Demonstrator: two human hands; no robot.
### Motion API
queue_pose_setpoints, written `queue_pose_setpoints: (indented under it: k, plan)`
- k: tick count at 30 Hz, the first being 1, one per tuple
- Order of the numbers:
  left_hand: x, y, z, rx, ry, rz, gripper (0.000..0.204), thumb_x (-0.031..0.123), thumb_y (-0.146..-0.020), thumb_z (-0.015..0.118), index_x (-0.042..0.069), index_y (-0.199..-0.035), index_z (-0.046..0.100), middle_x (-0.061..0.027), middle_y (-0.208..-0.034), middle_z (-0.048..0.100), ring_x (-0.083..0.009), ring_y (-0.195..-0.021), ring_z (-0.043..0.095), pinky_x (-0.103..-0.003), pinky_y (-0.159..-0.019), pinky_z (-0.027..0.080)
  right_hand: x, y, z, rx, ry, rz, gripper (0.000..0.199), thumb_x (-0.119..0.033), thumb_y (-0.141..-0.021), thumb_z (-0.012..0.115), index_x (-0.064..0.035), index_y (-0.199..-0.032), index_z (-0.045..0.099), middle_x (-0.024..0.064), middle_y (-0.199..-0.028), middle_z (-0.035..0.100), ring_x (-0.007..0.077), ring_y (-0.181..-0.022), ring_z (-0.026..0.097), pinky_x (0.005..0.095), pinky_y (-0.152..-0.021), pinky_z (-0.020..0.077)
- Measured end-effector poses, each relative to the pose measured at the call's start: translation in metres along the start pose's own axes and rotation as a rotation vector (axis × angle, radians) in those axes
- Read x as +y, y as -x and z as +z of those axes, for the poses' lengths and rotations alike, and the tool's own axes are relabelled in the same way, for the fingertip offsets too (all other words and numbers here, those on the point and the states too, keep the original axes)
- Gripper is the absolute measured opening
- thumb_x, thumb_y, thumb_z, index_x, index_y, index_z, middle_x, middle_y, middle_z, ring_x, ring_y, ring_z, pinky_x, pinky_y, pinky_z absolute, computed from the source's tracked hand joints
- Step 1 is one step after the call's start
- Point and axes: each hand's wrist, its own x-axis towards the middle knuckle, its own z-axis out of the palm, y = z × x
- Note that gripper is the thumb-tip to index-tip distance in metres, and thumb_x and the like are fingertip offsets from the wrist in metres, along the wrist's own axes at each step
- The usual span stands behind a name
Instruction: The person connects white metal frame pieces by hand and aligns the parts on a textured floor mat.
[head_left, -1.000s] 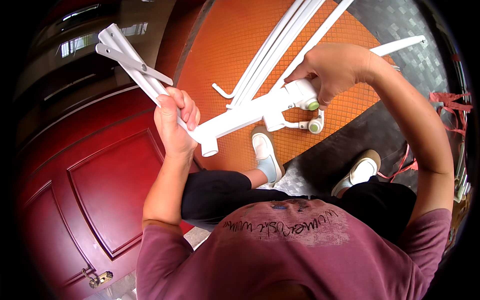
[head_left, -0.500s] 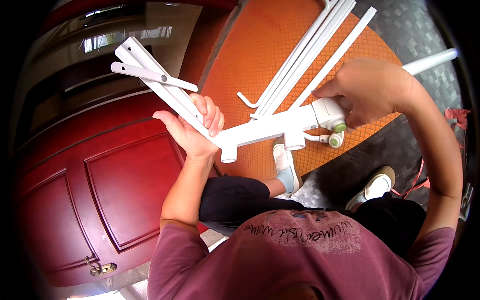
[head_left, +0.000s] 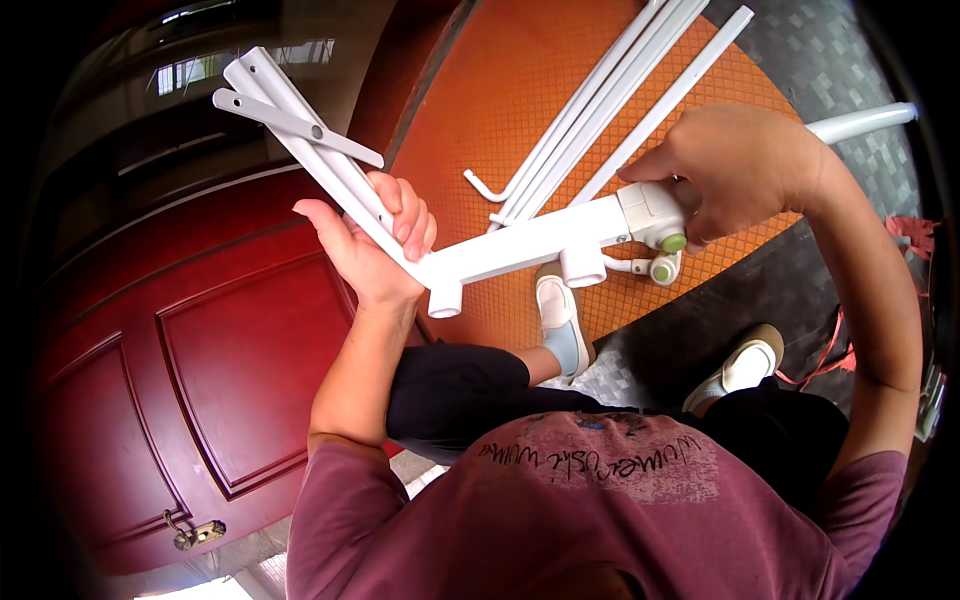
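A white metal frame [head_left: 540, 243] is held up in front of me, with short tube stubs below its bar. The fingers of my left hand [head_left: 375, 245] wrap round its left end, the thumb sticking out. From there a channel-shaped leg [head_left: 290, 130] slants up to the left, crossed by a flat bar with holes. My right hand [head_left: 745, 165] grips the white plastic joint [head_left: 650, 212] at the frame's right end, its fingertips partly hidden behind it. Green round caps [head_left: 673, 243] show on the joint's lower side. A white tube [head_left: 862, 122] extends right from behind my right hand.
Several white tubes [head_left: 590, 120], one with a bent end, lie on the orange textured surface [head_left: 520, 60] beyond the frame. A red panelled door [head_left: 250, 340] stands at the left. My shoes [head_left: 752, 362] are below, and red strips [head_left: 910, 240] are at the right.
The frame and both hands have shifted slightly left and up in the picture, along with the surroundings. Both hands keep their grips.
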Motion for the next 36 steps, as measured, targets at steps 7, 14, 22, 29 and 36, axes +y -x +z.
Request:
queue_pose_setpoints:
  k: [7, 14, 22, 29, 36]
  plan:
    - [-0.006, -0.003, 0.008, 0.097, -0.071, 0.062, 0.077, 0.076, -0.082, 0.016, 0.006, -0.071, 0.045, -0.0069, -0.060, 0.046, -0.0206, -0.053, 0.048, -0.029, -0.051, 0.041, 0.001, 0.004, 0.000, 0.008, -0.008, 0.013, 0.035, -0.012, -0.061, 0.076, -0.0034, -0.093, 0.065, 0.0106, -0.075, 0.067, 0.0261, -0.074, 0.065, 0.0358, -0.065, 0.0489]
    - [-0.006, -0.004, 0.005, -0.009, -0.102, 0.072, 0.066, 0.066, -0.090, 0.021, 0.007, -0.073, 0.045, -0.0084, -0.070, 0.049, -0.0247, -0.069, 0.052, -0.035, -0.065, 0.047, 0.001, 0.003, -0.002, -0.039, -0.067, 0.042, 0.034, -0.012, -0.061, 0.075, -0.0024, -0.093, 0.067, 0.0120, -0.078, 0.067, 0.0264, -0.077, 0.065, 0.0366, -0.068, 0.0482]
    - [-0.004, -0.006, 0.008, -0.029, -0.071, 0.053, 0.064, 0.064, -0.091, 0.024, 0.006, -0.073, 0.044, -0.0082, -0.071, 0.048, -0.0233, -0.068, 0.050, -0.034, -0.063, 0.045, 0.011, -0.003, 0.003, -0.051, -0.091, 0.009, 0.038, -0.012, -0.062, 0.076, -0.0030, -0.097, 0.067, 0.0113, -0.082, 0.068, 0.0253, -0.080, 0.065, 0.0354, -0.071, 0.0480]
    - [-0.005, -0.005, 0.013, 0.037, -0.086, 0.064, 0.060, 0.060, -0.094, 0.021, 0.008, -0.073, 0.043, -0.0073, -0.068, 0.045, -0.0216, -0.063, 0.047, -0.032, -0.059, 0.043, 0.012, -0.004, 0.003, -0.081, -0.061, -0.034, 0.039, -0.012, -0.062, 0.072, -0.0053, -0.099, 0.063, 0.0119, -0.080, 0.067, 0.0283, -0.077, 0.064, 0.0381, -0.067, 0.0478]
    - [-0.006, -0.003, 0.020, 0.067, -0.133, 0.075, 0.058, 0.057, -0.095, 0.018, 0.010, -0.072, 0.041, -0.0065, -0.065, 0.045, -0.0199, -0.060, 0.049, -0.031, -0.057, 0.046, 0.019, -0.009, 0.010, -0.105, -0.104, -0.022, 0.035, -0.015, -0.062, 0.077, -0.0049, -0.094, 0.068, 0.0107, -0.078, 0.066, 0.0210, -0.062, 0.064, 0.0323, -0.055, 0.0503]
